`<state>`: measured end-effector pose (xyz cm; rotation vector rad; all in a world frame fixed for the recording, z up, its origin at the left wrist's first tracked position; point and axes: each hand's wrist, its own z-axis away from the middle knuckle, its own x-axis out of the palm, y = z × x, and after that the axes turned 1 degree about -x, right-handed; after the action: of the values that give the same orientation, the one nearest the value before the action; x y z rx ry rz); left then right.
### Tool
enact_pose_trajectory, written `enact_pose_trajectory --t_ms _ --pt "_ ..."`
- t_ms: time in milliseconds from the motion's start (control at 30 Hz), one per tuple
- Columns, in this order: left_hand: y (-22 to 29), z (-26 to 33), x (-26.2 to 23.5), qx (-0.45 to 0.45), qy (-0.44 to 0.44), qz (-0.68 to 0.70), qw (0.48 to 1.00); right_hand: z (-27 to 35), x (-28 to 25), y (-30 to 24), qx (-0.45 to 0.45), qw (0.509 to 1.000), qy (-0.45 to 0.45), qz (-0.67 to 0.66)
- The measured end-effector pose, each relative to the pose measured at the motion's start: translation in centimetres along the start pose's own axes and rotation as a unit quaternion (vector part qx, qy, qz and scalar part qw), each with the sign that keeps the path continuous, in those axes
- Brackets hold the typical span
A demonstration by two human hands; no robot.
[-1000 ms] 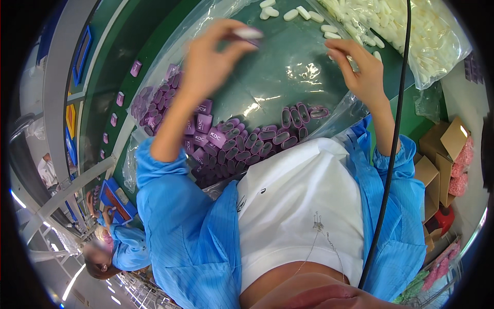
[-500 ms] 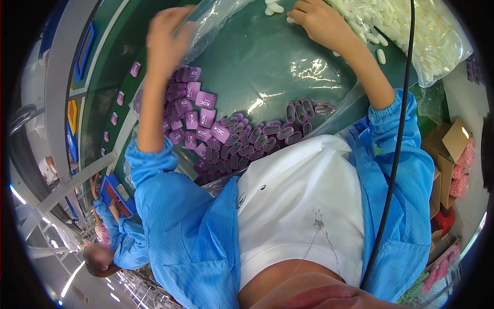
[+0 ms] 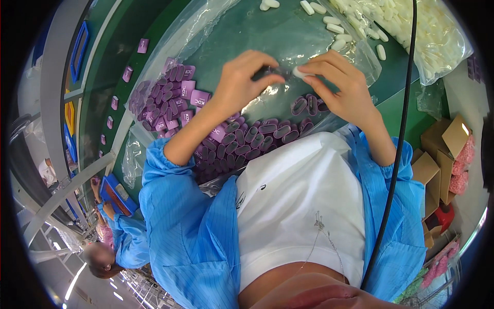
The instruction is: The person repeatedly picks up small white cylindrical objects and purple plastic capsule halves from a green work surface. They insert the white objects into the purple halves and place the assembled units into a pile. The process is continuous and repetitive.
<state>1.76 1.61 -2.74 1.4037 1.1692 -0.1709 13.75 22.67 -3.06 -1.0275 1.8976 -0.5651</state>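
My right hand (image 3: 337, 85) is over the middle of the green work surface (image 3: 247, 31). It pinches a small white oval piece (image 3: 299, 72) between thumb and fingers. Facing it, my left hand (image 3: 249, 77) has its thumb and fingers apart in a curve. A dark, blurred patch shows in that gap, and I see no clear object there. Below and left of my hands lies a pile of small purple cases (image 3: 242, 139), many with dark oval openings upward. Loose white oval pieces (image 3: 334, 28) lie beyond my right hand.
A clear plastic bag (image 3: 432, 51) full of white pieces lies at far right. Plastic film (image 3: 190, 36) edges the surface. Purple cases (image 3: 127, 73) stand in a row along a belt at left. A black cable (image 3: 393, 170) hangs at right, near cardboard boxes (image 3: 442, 149). Another person (image 3: 128, 242) works at lower left.
My left hand has come from the upper left to the middle. My right hand has moved down from the loose white pieces with one in its fingers. The row of cases has shifted away.
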Motion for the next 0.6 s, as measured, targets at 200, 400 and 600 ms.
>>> enact_pose_trajectory --t_ms 200,400,600 --pt "-0.5 -2.2 0.7 -0.086 0.014 0.062 0.994 -1.7 2.0 1.4 -0.073 0.995 -0.001 0.070" --pt "-1.0 -1.6 1.3 -0.106 0.012 0.100 0.989 -2.5 3.1 1.3 -0.119 0.982 0.001 0.144" --pt "-1.0 -1.7 1.4 -0.113 0.014 0.125 0.986 -2.8 3.7 2.2 -0.138 0.983 -0.004 0.124"
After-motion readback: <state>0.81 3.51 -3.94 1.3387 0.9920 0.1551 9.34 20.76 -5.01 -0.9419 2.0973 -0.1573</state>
